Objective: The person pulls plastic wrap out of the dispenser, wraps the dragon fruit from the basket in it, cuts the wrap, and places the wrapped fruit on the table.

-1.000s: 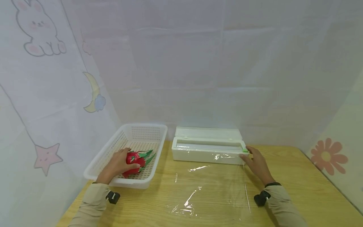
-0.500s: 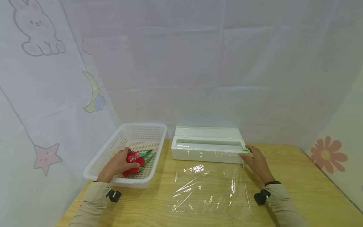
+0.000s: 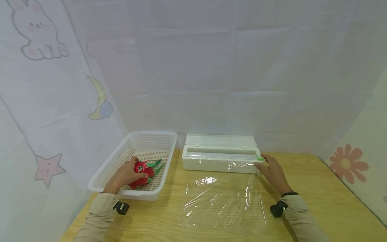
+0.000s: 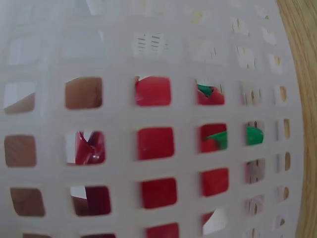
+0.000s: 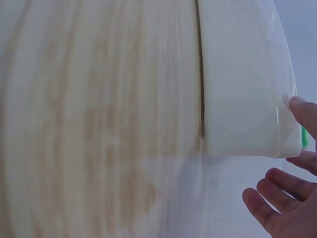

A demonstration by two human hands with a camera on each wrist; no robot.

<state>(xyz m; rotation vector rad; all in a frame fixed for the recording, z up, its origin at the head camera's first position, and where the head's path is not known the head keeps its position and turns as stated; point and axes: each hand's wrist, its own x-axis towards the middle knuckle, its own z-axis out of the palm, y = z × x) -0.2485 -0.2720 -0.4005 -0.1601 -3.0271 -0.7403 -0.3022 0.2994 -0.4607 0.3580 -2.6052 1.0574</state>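
Inside the white basket (image 3: pixel 155 141), our left hand (image 3: pixel 123 173) curls round the dragon fruit (image 3: pixel 141 182); our right hand (image 3: pixel 274 173) pinches the right end of the white box (image 3: pixel 216 164), by its green slider (image 3: pixel 260 158). We judge the fruit light, fairly firm and somewhat slippery, best held by its rounded body, not the thin leaves (image 3: pixel 158 169). It looks glossy red, green-tipped.

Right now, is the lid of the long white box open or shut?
Open: in the head view, the lid is swung back behind the white box, exposing the slot with a pale roll inside.
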